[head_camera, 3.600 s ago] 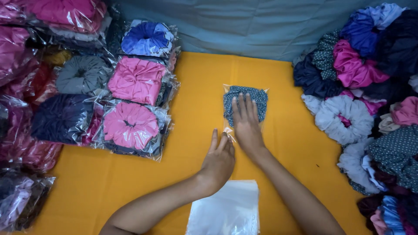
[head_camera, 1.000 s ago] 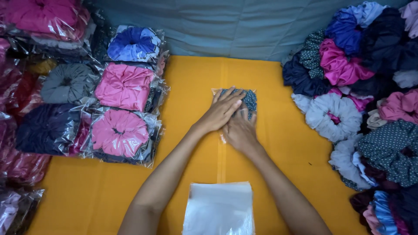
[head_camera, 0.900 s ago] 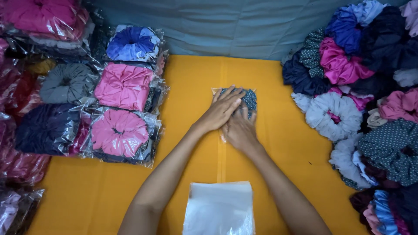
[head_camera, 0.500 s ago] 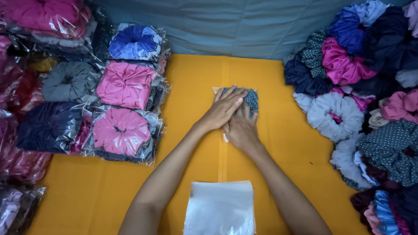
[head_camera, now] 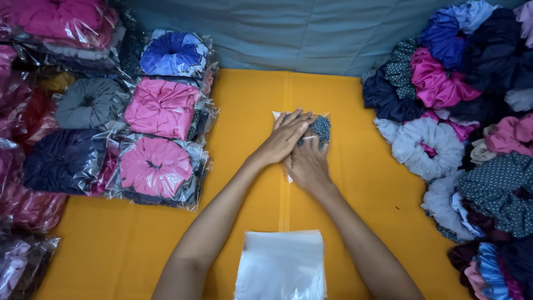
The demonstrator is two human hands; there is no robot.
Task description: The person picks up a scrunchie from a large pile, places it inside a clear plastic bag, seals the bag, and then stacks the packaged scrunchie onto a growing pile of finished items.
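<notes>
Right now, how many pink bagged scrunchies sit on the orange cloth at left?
2: one pink bagged scrunchie below the blue one, another nearer the camera. More may be hidden in the left stacks.

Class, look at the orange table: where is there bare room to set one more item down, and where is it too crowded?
Bare orange cloth lies between the bagged scrunchies and the hands, left hand on right hand. Another strip separates the hands from the loose scrunchie pile. The near-left corner beside the stack of clear bags is free. Both side edges are crowded.

The head camera looks steeply down from close above at the orange table (head_camera: 244,233), facing the grey backdrop (head_camera: 300,33).
</notes>
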